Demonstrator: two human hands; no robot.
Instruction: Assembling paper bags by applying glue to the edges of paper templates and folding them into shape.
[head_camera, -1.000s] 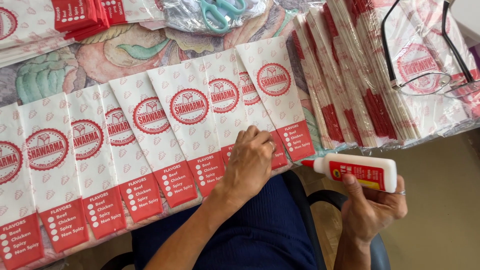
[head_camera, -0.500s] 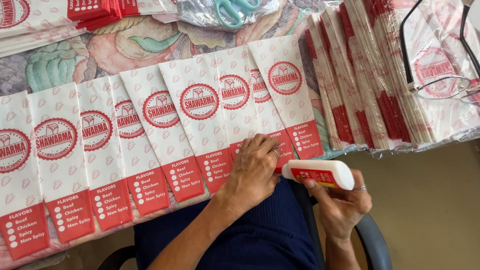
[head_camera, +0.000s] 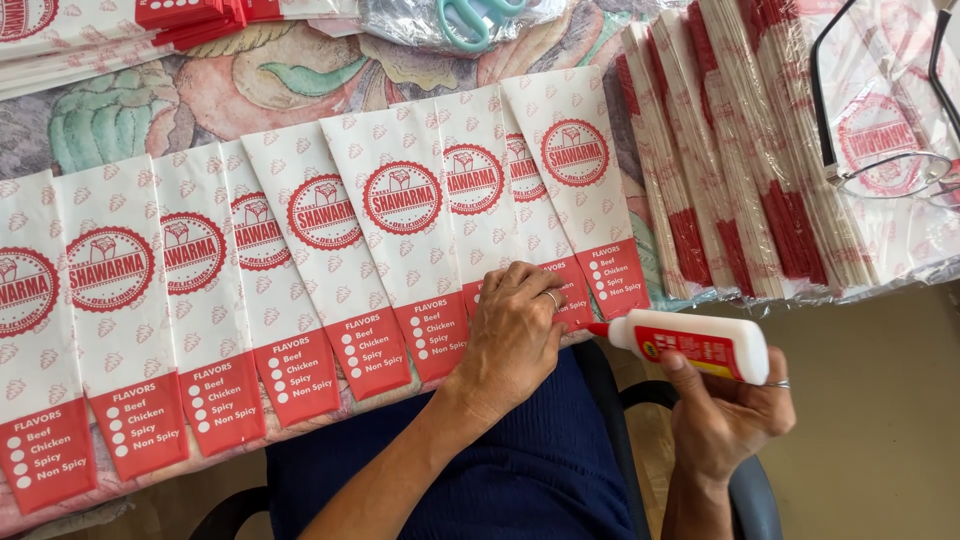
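patterned tablecloth (head_camera: 230, 90), left hand (head_camera: 515, 335) flat on bag edges (head_camera: 560, 300), right hand (head_camera: 730, 405) gripping glue bottle (head_camera: 695, 343)

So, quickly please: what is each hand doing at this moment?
Left hand: holds nothing, pressing flat on the red ends of the paper bags.
Right hand: closed around a white glue bottle, its tip toward the bags.

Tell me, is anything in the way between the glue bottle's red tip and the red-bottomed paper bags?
Nothing visible. The white glue bottle in the right hand points its tip at the bag edge, right beside the left hand pressing the white-and-red paper bags.
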